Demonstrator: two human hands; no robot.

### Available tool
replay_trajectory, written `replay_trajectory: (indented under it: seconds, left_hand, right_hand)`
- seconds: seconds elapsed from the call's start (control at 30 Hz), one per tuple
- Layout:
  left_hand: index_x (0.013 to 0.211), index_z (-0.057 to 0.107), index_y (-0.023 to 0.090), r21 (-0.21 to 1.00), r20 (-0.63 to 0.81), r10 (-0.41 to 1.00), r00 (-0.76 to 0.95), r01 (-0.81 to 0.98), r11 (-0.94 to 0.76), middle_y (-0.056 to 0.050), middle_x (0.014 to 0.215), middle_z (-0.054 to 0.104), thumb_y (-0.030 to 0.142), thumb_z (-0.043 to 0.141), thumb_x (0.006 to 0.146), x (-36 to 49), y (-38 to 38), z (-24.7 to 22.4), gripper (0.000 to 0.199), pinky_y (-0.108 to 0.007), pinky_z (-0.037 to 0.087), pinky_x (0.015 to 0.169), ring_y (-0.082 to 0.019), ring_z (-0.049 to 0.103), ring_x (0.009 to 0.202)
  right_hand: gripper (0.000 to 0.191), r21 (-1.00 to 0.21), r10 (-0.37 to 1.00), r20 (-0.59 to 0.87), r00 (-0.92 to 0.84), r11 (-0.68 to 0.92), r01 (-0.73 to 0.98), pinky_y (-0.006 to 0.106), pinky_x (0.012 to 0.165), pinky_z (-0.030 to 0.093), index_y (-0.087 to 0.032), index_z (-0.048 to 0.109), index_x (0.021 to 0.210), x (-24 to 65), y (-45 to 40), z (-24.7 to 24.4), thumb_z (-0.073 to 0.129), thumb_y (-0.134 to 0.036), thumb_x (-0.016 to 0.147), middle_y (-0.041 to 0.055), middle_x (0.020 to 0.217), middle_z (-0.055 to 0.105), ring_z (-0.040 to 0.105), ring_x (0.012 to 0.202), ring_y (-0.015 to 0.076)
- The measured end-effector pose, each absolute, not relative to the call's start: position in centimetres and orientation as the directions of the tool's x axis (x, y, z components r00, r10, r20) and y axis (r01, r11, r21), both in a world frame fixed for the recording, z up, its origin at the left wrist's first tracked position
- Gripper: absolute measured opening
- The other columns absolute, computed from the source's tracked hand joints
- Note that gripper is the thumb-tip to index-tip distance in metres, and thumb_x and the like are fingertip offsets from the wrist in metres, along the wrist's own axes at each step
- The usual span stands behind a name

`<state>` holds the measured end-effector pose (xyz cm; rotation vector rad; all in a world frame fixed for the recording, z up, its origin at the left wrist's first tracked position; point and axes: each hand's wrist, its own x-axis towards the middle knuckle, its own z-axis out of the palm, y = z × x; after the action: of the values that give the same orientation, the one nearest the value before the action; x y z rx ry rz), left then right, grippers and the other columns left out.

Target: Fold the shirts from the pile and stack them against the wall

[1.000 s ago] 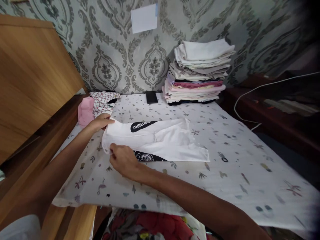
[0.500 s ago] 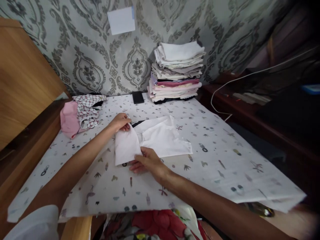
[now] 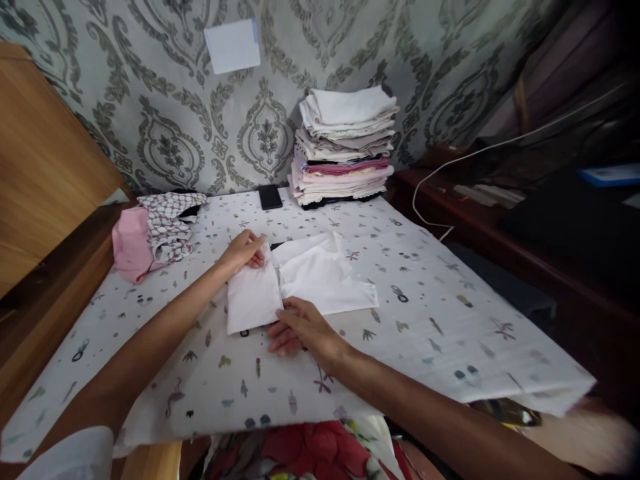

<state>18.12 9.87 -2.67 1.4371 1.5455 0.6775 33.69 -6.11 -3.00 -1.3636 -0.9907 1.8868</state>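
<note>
A white garment (image 3: 325,280) lies on the printed cloth, its left part folded over toward the middle. A bit of black trim shows at its far edge; whether it is a shirt or shorts I cannot tell. At the far corner of the folded flap, my left hand (image 3: 246,251) is closed, thumb and fingers pinching the fabric. My right hand (image 3: 303,328) pinches the near corner of the same flap between thumb and forefinger, its other fingers loosely curled below.
Behind stands a tall stack of folded clothes (image 3: 343,147), with a black phone (image 3: 271,197) beside it. Pink and patterned clothes (image 3: 134,243) lie crumpled at the left. A white cable (image 3: 417,193) hangs along the dark furniture at the right. The printed cloth (image 3: 425,347) covers the table.
The folded flap has come further over to the right and lies flatter, covering more of the black lettered trim. Both hands moved slightly right with it. The view has shifted a little.
</note>
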Motion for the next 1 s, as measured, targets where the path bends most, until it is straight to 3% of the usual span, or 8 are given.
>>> replay_trajectory:
  seconds: [0.13, 0.2, 0.27, 0.4, 0.6, 0.73, 0.83, 1.0]
  left_hand:
    - [0.096, 0.057, 0.019, 0.723, 0.157, 0.943, 0.295, 0.616, -0.313, -0.006, 0.087, 0.071, 0.034, 0.046, 0.095, 16.5, 8.2, -3.2, 0.019, -0.033, 0.056, 0.080, -0.019, 0.070, 0.082]
    - [0.111, 0.062, 0.019, 0.535, 0.251, 0.854, 0.455, 0.670, -0.514, -0.010, 0.116, 0.071, 0.039, 0.040, 0.097, 16.0, 7.4, -3.9, 0.033, -0.038, 0.049, 0.101, -0.024, 0.065, 0.112]
    - [0.133, 0.055, 0.018, 0.391, 0.191, 0.805, 0.561, 0.709, -0.587, -0.011, 0.146, 0.055, 0.043, 0.033, 0.100, 15.9, 7.0, -4.9, 0.047, -0.040, 0.034, 0.116, -0.024, 0.047, 0.138]
    - [0.154, 0.033, 0.017, 0.196, -0.008, 0.790, 0.613, 0.776, -0.600, -0.010, 0.165, 0.024, 0.056, 0.026, 0.100, 16.2, 7.6, -6.4, 0.066, -0.043, 0.012, 0.124, -0.022, 0.018, 0.153]
    - [0.158, 0.025, 0.022, 0.165, -0.083, 0.827, 0.556, 0.826, -0.538, -0.007, 0.166, 0.020, 0.060, 0.022, 0.100, 16.1, 10.9, -6.5, 0.069, -0.051, 0.010, 0.122, -0.023, 0.013, 0.154]
    - [0.149, 0.040, 0.021, 0.199, 0.078, 0.922, 0.380, 0.900, -0.388, -0.009, 0.159, 0.038, 0.048, 0.033, 0.100, 15.1, 12.2, -6.3, 0.056, -0.045, 0.025, 0.119, -0.025, 0.031, 0.148]
    - [0.133, 0.054, 0.013, 0.212, 0.218, 0.951, 0.217, 0.941, -0.263, -0.017, 0.138, 0.058, 0.037, 0.038, 0.097, 13.1, 11.8, -6.0, 0.046, -0.040, 0.039, 0.108, -0.027, 0.051, 0.130]
    - [0.097, 0.065, 0.019, 0.323, 0.109, 0.992, 0.056, 0.942, -0.088, -0.008, 0.094, 0.069, 0.043, 0.056, 0.084, 9.6, 10.8, -5.2, 0.029, -0.034, 0.047, 0.081, -0.027, 0.063, 0.094]
  right_hand:
    - [0.037, -0.928, 0.983, -0.015, -0.182, 0.054, 0.369, 0.033, 0.057, 0.056, -0.014, 0.045, 0.132, 34.3, -6.9, -3.5, 0.042, -0.027, 0.097, 0.0020, 0.069, 0.069, 0.066, 0.058, 0.0190]
    - [0.039, -0.730, 0.899, 0.304, -0.314, 0.432, 0.529, 0.044, 0.085, 0.057, -0.013, 0.050, 0.134, 33.6, -7.1, -4.1, 0.044, -0.023, 0.097, 0.0146, 0.103, 0.073, 0.070, 0.097, 0.0255]
    - [0.043, -0.509, 0.773, 0.381, -0.506, 0.633, 0.583, 0.052, 0.109, 0.044, -0.010, 0.051, 0.137, 32.7, -7.0, -4.9, 0.049, -0.026, 0.097, 0.0229, 0.140, 0.057, 0.051, 0.133, 0.0316]
    - [0.075, -0.357, 0.714, 0.168, -0.680, 0.687, 0.633, 0.057, 0.120, 0.025, -0.003, 0.041, 0.148, 31.7, -6.5, -6.8, 0.051, -0.055, 0.095, 0.0265, 0.158, 0.032, 0.022, 0.151, 0.0360]
    - [0.079, -0.299, 0.695, 0.144, -0.705, 0.709, 0.638, 0.057, 0.121, 0.023, -0.003, 0.038, 0.150, 31.9, -6.4, -7.5, 0.047, -0.059, 0.096, 0.0271, 0.160, 0.027, 0.020, 0.151, 0.0375]
    - [0.063, -0.185, 0.710, 0.227, -0.666, 0.703, 0.686, 0.054, 0.117, 0.032, -0.003, 0.050, 0.139, 31.2, -6.9, -6.6, 0.057, -0.047, 0.095, 0.0262, 0.150, 0.044, 0.036, 0.143, 0.0366]
    - [0.029, -0.101, 0.723, 0.245, -0.645, 0.681, 0.725, 0.047, 0.100, 0.048, -0.006, 0.064, 0.115, 30.2, -7.2, -5.2, 0.058, -0.026, 0.095, 0.0204, 0.123, 0.065, 0.057, 0.118, 0.0320]
    - [0.022, -0.037, 0.701, 0.199, -0.685, 0.703, 0.710, 0.037, 0.073, 0.054, -0.006, 0.064, 0.104, 28.9, -6.9, -3.4, 0.060, -0.004, 0.082, 0.0167, 0.099, 0.066, 0.061, 0.096, 0.0279]
